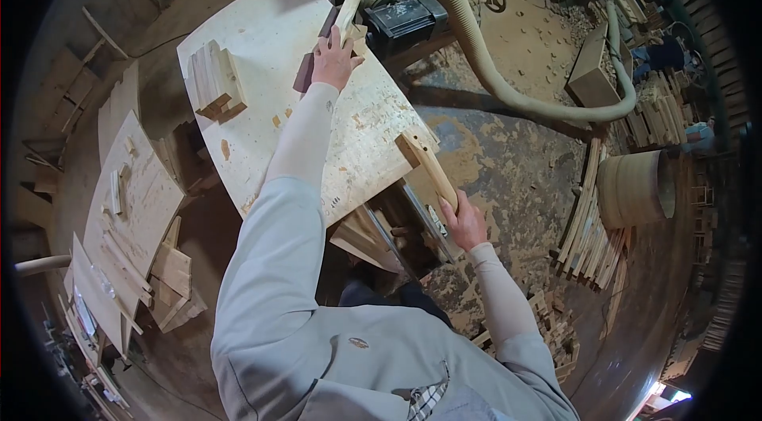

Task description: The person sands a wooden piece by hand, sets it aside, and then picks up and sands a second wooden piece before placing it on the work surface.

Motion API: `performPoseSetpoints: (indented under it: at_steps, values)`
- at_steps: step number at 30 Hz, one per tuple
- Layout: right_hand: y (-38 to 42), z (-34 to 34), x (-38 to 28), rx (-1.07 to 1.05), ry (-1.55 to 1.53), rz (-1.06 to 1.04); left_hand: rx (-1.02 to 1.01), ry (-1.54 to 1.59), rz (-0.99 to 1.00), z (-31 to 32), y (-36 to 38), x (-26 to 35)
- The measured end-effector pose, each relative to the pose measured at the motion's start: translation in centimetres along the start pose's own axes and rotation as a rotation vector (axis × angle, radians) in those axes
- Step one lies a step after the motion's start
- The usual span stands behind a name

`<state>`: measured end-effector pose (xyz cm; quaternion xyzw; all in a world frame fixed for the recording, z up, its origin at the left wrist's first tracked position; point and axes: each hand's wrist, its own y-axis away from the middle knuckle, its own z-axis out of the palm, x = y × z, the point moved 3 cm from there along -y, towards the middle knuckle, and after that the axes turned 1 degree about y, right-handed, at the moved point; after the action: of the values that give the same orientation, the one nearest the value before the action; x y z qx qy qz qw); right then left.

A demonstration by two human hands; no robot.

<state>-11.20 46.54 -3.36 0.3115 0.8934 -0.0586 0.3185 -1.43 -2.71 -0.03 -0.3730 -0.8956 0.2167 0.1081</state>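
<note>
We stand at the big plywood table [270,40]; a thick hose [476,48] curves past the black motor [405,16]. Stacked blocks [214,80] sit at its left. Our left hand [333,60] presses flat on a wood strip [348,12] by the motor. Our right hand [464,222] is clamped around a stick [429,163] at the table's near edge.

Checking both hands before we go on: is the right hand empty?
No, the right hand grips the lower end of a wooden stick at the edge of the table.
</note>
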Motion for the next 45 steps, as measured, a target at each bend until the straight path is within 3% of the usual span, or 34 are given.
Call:
performPoseSetpoints:
  at_steps: [19, 26, 28, 35, 40, 42, 45]
  values:
    - [0.3, 0.5, 0.1, 0.043, -0.013, 0.012, -0.061, 0.066, -0.032, -1.1, -0.2, 0.4]
    - [0.6, 0.4, 0.0, 0.056, -0.040, -0.001, -0.035, 0.155, 0.032, -0.5, -0.2, -0.3]
    - [0.7, 0.3, -0.2, 0.044, -0.027, 0.031, 0.076, 0.130, 0.086, -0.5, 0.1, -0.5]
    - [1.1, 0.1, -0.8, 0.065, 0.070, 0.056, -0.031, 0.033, 0.177, -2.0, -0.5, -0.8]
    - [1.4, -0.8, -2.0, 0.009, 0.006, 0.113, 0.032, 0.089, 0.191, -2.2, -4.0, 1.0]
    - [1.6, -0.7, -1.4, 0.025, 0.012, 0.083, -0.172, 0.220, 0.137, -3.2, -5.3, 2.1]
    - [1.6, -0.8, -1.4, 0.045, -0.035, 0.079, 0.011, 0.272, 0.136, -2.1, -4.1, 2.9]
